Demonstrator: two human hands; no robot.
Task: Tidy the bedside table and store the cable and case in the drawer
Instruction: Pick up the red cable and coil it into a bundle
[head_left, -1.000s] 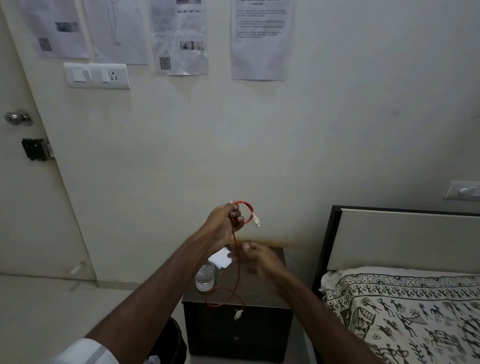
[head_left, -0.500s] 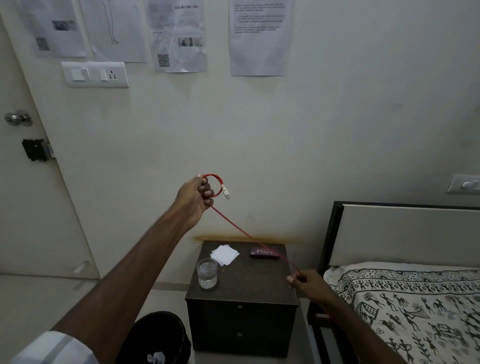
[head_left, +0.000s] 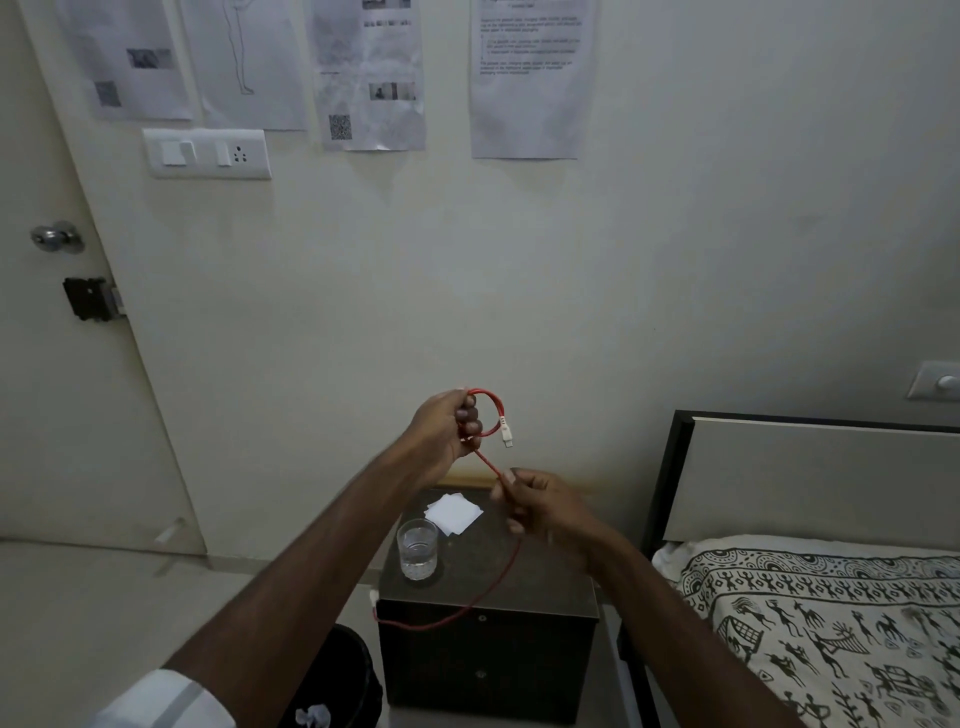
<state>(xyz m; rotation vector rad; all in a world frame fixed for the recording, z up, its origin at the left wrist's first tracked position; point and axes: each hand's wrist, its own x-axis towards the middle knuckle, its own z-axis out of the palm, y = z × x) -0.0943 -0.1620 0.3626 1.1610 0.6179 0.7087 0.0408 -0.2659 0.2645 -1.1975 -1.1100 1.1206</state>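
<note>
Since half a second ago, right hand (head_left: 540, 501) returned from beside the bed to above dark wooden bedside table (head_left: 540, 587), fingers pinching thin red charging cable (head_left: 485, 460). Left hand (head_left: 447, 426) clenches finished coil above table; slack trails over its front edge, presumably feeding the next loop.

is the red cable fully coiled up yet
Partly coiled: the left hand holds one loop of the cable, the rest trails past the right hand.

I see a glass (head_left: 417, 555) of water and a white paper (head_left: 453, 513) just beside it, a patterned bed (head_left: 831, 623) to my right, a black bin (head_left: 332, 680) below, a switch panel (head_left: 208, 154) under printed sheets (head_left: 370, 73), a door (head_left: 57, 312) left
</note>
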